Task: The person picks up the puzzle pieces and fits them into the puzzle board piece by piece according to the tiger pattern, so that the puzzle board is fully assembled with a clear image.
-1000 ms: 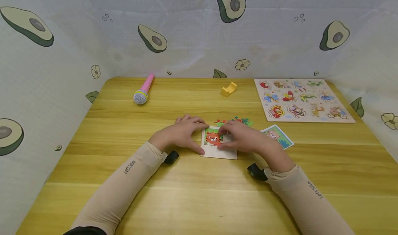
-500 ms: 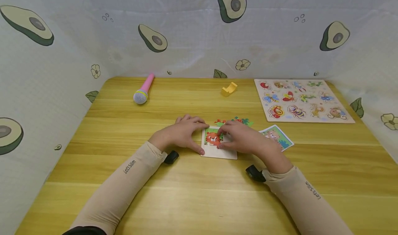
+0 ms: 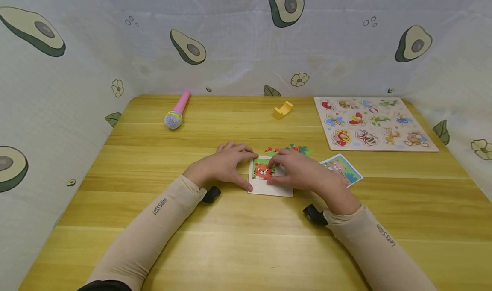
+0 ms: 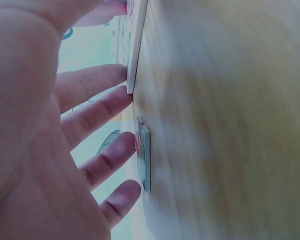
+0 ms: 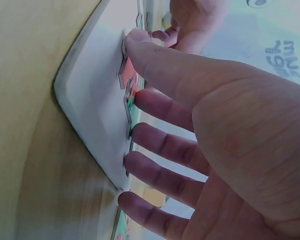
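A jigsaw board point(image 3: 270, 189) lies flat on the table, with a red tiger face point(image 3: 263, 171) assembled in its upper left part and bare white along the bottom. My left hand point(image 3: 226, 166) spans the board's left side, thumb at the lower left corner and fingertips near the upper one. In the left wrist view its fingers point(image 4: 105, 107) are spread and fairly straight. My right hand point(image 3: 303, 168) rests over the board's right half and hides it. Its thumb point(image 5: 155, 55) touches a red jigsaw piece point(image 5: 126, 75), while other fingertips touch green pieces point(image 5: 131, 112).
Loose jigsaw pieces point(image 3: 294, 150) lie just behind the board. A picture card point(image 3: 349, 171) sits partly under the right wrist. Farther back are a pink toy microphone point(image 3: 178, 111), a yellow curved block point(image 3: 283, 110) and an insect peg puzzle point(image 3: 376, 124). A patterned cloth point(image 3: 238, 39) hangs behind.
The right hand and forearm have shifted slightly left. The lower edge of the tiger face looks more even than a second ago. The left hand stays where it was.
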A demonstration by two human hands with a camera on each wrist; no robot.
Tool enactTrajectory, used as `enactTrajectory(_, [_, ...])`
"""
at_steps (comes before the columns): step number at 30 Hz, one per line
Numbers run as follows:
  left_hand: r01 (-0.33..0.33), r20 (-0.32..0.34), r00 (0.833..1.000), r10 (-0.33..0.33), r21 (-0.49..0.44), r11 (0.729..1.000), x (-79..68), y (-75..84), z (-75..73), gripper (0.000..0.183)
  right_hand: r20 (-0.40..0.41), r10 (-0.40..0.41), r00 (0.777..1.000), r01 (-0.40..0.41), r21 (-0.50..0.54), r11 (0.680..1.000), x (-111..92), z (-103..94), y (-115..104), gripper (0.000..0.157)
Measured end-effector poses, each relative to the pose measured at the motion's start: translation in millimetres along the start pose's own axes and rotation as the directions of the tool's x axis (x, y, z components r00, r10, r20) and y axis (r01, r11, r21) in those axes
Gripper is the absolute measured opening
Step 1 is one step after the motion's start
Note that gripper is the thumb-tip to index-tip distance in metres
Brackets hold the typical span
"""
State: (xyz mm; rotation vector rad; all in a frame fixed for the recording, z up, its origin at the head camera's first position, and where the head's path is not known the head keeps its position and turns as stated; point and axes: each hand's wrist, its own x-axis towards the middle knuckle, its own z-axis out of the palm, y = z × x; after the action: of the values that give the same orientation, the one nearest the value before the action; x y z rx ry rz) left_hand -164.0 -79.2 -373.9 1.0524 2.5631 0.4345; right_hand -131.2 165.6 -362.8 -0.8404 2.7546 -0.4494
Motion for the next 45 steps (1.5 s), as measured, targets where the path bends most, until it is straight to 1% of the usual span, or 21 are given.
enactTrajectory(7, [-0.003, -0.002, 1.0, 0.003, 0.005, 1.0, -0.1, -0.7, -0.7, 0.096, -0.027, 0.011, 1.0, -0.012, -0.054, 0.998, -0.5, 1.2, -3.5, 0.038])
enactTrajectory(10, [-0.003, -0.001, 1.0, 0.003, 0.0, 1.0, -0.5, -0.3, -0.8, 0.096, -0.031, 0.024, 0.999, -0.025, -0.059, 0.998, -0.8, 1.2, -4.7, 0.038])
enactTrajectory(15, [-0.002, -0.001, 1.0, 0.002, -0.001, 1.0, -1.1, 0.6, -1.1, 0.096, -0.034, 0.043, 0.998, -0.045, -0.055, 0.997, -0.9, 1.6, -4.1, 0.039])
enactTrajectory(29, [-0.001, -0.003, 1.0, 0.001, 0.012, 1.0, -0.2, 0.2, 0.5, 0.096, -0.044, 0.038, 0.998, -0.039, -0.035, 0.999, -0.1, 1.5, -0.6, 0.042])
enactTrajectory(35, [-0.001, 0.004, 1.0, 0.001, 0.01, 1.0, -1.1, 0.4, -0.6, 0.096, -0.036, 0.033, 0.999, -0.034, -0.024, 0.999, -0.5, 1.4, 0.9, 0.043])
enactTrajectory(45, [-0.019, 0.009, 1.0, 0.019, -0.003, 1.0, -1.9, -1.0, -2.6, 0.094, -0.029, 0.038, 0.999, -0.039, -0.018, 0.999, 0.2, 2.3, 3.0, 0.044])
